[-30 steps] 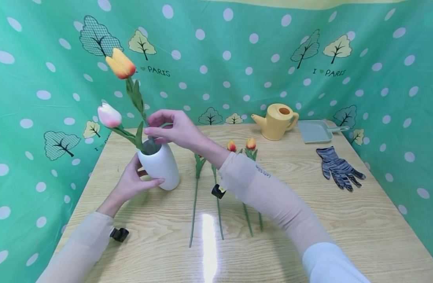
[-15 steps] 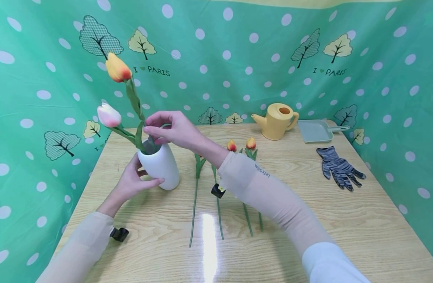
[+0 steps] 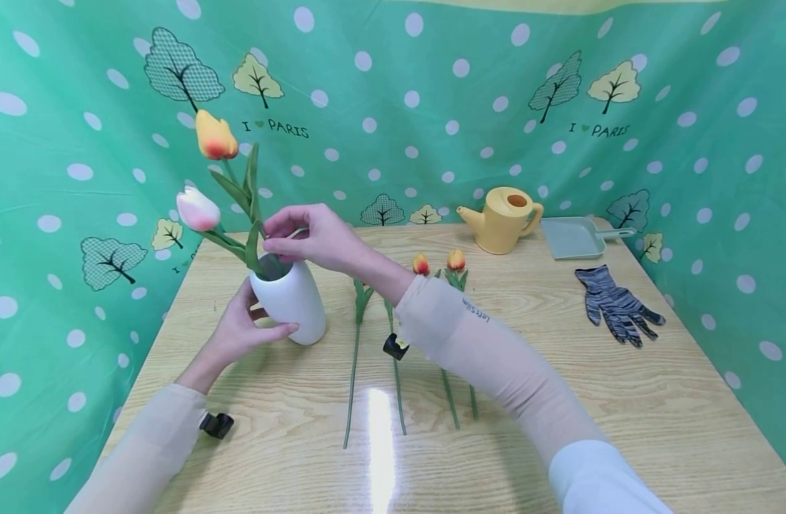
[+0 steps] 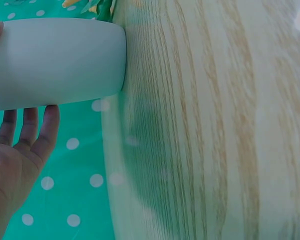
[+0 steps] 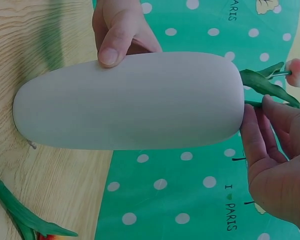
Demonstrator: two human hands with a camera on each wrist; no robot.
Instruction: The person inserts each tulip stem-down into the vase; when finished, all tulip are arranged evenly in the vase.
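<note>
A white vase (image 3: 296,303) stands on the left part of the table, and my left hand (image 3: 241,328) grips its side, thumb in front and fingers behind. The left wrist view shows the fingers (image 4: 47,130) along the vase wall. Above the vase mouth my right hand (image 3: 312,239) pinches the green stem of a yellow-orange tulip (image 3: 215,135), whose lower stem runs into the vase. A white-pink tulip (image 3: 198,210) leans left out of the same mouth. In the right wrist view my right hand (image 5: 275,155) is right at the rim, its thumb and fingers on the stem.
Several orange tulips lie on the wooden table, including one with its bloom (image 3: 455,260) showing; my right arm covers some of them. At the back right are a yellow watering can (image 3: 503,221), a grey-green dustpan (image 3: 571,238) and a dark striped glove (image 3: 614,305).
The yellow-orange tulip has sunk lower toward the vase and turned, its leaves now spread differently. My right hand has dropped very slightly; the left hand and vase stay in place.
</note>
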